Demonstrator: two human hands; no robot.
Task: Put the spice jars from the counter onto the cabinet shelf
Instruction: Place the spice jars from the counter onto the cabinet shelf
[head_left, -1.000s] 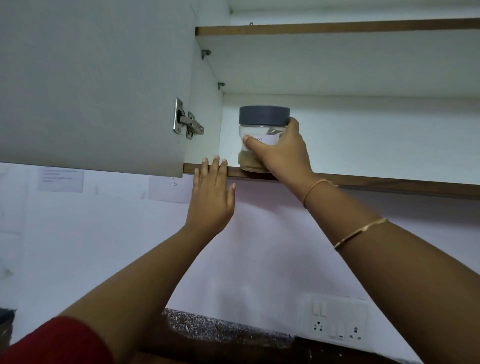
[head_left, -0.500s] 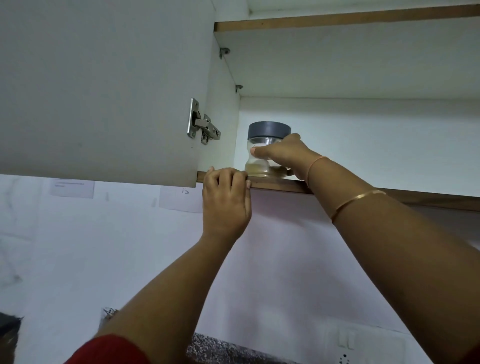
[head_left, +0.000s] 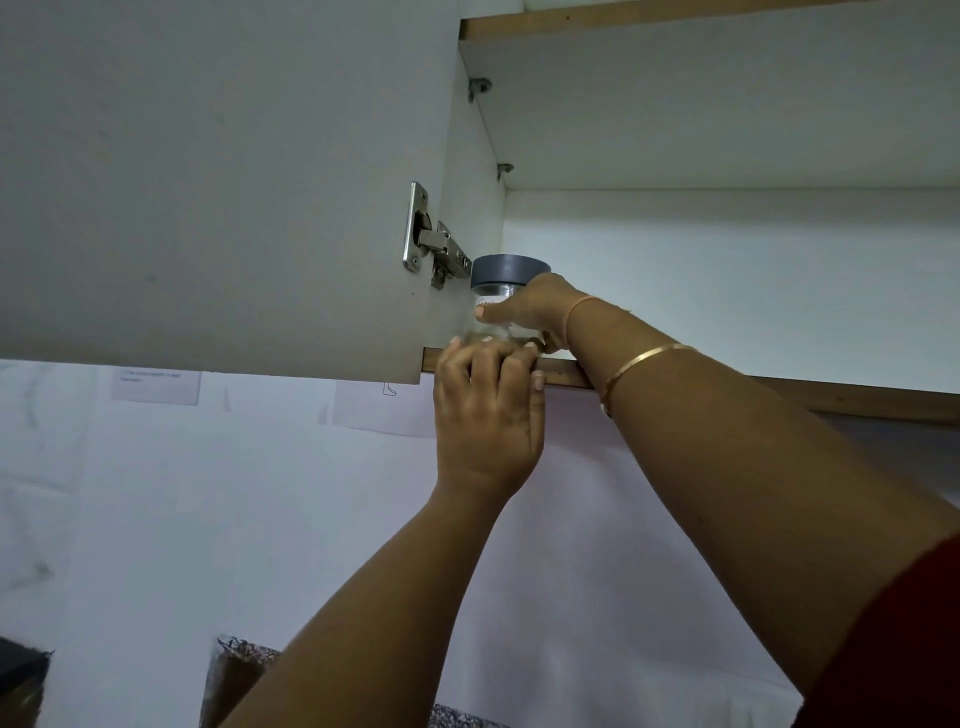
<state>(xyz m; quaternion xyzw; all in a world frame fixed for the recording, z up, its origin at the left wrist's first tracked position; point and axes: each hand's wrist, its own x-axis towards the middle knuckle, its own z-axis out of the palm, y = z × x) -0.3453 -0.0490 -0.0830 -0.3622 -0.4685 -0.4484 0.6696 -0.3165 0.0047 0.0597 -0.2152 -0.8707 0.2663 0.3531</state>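
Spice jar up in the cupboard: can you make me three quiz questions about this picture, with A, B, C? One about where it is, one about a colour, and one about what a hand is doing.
1. Where is the spice jar?
A. At the left end of the cabinet shelf.
B. Down on the counter.
C. On the floor.

2. What colour is the jar's lid?
A. Red.
B. Yellow.
C. Grey.

3. What is the right hand doing?
A. Hanging free.
B. Holding the jar.
C. Pushing a switch.

Answers:
1 A, the jar is right beside the side wall of the cabinet.
2 C, the lid looks dark grey.
3 B, its thumb and fingers wrap round the glass, while the left hand grips the shelf's front edge.
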